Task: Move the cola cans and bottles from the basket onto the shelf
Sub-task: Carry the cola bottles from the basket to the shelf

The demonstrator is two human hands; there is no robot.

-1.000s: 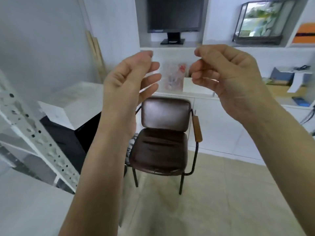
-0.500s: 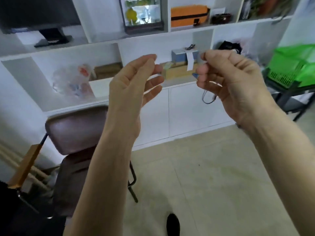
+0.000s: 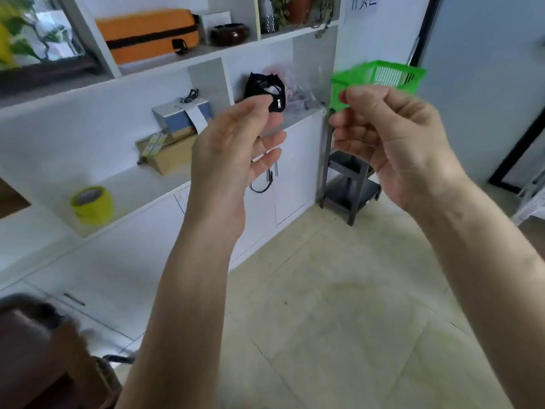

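Both hands are raised in the middle of the frame and neither carries anything: the left hand [image 3: 236, 143] has its fingers loosely bent with thumb and forefinger near each other around empty air, and the right hand [image 3: 392, 137] is curled into a loose fist, also with nothing in it. The green plastic basket [image 3: 380, 76] sits in the upper right of the frame on a dark metal stand [image 3: 348, 178], partly hidden behind the right hand, well apart from both hands. Its inside cannot be seen from here, so I cannot tell whether any cola cans or bottles are in it; none shows anywhere in the view. By my reading the transfer is either not begun or between trips, with the person facing the basket and empty-handed; how many items remain cannot be judged. Counted: one basket, one stand, two hands, no cans, no bottles. The white wall shelving [image 3: 165, 178] fills the upper left and centre, holding one orange case [image 3: 147, 33], one black pouch [image 3: 267, 93], one roll of yellow tape [image 3: 93, 203], one grey and blue box [image 3: 180, 116] above one cardboard box [image 3: 171, 156], and one potted plant [image 3: 300, 8] at the top. Whether this shelving is the target shelf I cannot tell.
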